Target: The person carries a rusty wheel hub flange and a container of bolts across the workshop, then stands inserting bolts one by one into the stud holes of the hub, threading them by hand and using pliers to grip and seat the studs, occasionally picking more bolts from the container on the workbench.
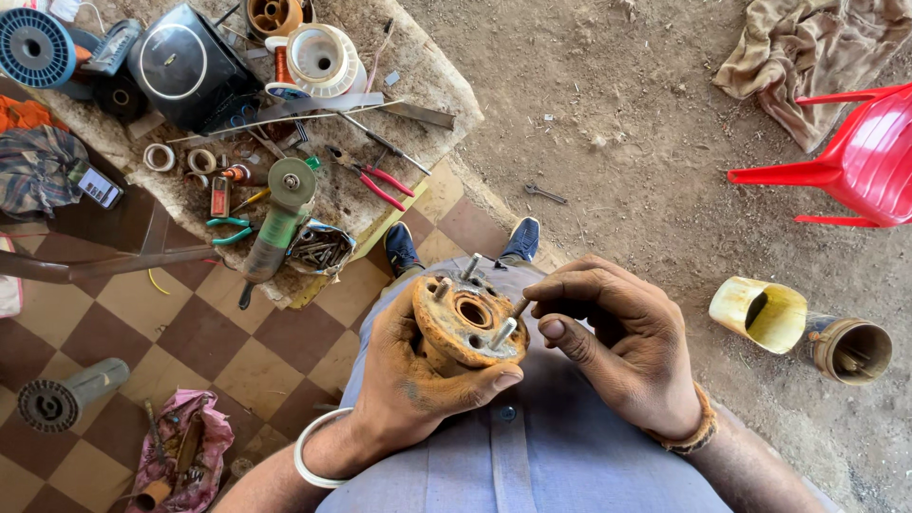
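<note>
My left hand (418, 375) grips a rusty round wheel hub (463, 318) with a centre hole and several threaded studs sticking up. The hub sits in my palm, my thumb pressed along its near rim. My right hand (622, 347) is beside it on the right, its fingertips pinching one stud (519, 308) at the hub's right edge. Both hands hover over my lap, above a light blue shirt (532, 446). My blue shoes (404, 249) show beyond the hub.
A low workbench (432, 81) at upper left carries a green angle grinder (280, 214), red-handled pliers (380, 182), wire spools and loose tools. A red plastic chair (860, 157) stands at right, a yellow container (760, 313) and a tin on the dirt. A spanner (544, 194) lies on the ground.
</note>
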Action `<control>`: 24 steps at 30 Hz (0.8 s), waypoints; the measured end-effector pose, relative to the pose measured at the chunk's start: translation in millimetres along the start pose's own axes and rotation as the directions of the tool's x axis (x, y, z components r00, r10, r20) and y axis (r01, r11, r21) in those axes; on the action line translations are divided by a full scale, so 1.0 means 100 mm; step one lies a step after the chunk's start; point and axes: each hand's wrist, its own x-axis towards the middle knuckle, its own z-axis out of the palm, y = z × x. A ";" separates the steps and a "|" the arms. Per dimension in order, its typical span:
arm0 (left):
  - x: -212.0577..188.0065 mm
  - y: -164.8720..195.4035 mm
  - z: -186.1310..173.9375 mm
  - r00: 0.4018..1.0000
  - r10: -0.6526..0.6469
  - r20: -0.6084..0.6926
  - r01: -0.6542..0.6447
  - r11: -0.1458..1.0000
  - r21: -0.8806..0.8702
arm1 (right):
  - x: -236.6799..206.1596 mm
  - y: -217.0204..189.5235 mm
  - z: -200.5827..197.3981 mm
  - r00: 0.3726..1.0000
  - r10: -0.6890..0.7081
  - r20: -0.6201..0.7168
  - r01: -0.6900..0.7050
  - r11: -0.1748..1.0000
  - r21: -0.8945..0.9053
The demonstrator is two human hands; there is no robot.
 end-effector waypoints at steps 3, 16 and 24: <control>-0.01 -0.02 -0.02 1.000 -0.008 0.011 0.009 1.000 -0.012 | 0.00 0.02 0.02 1.000 0.000 0.011 0.000 1.000 0.004; -0.04 -0.05 -0.01 0.999 -0.018 0.041 0.018 1.000 -0.013 | -0.03 0.02 0.04 0.999 0.036 -0.041 -0.035 0.999 0.015; -0.06 -0.04 0.00 0.998 -0.027 0.057 0.030 0.998 -0.058 | -0.03 0.02 0.05 0.997 0.030 -0.067 -0.033 0.998 -0.045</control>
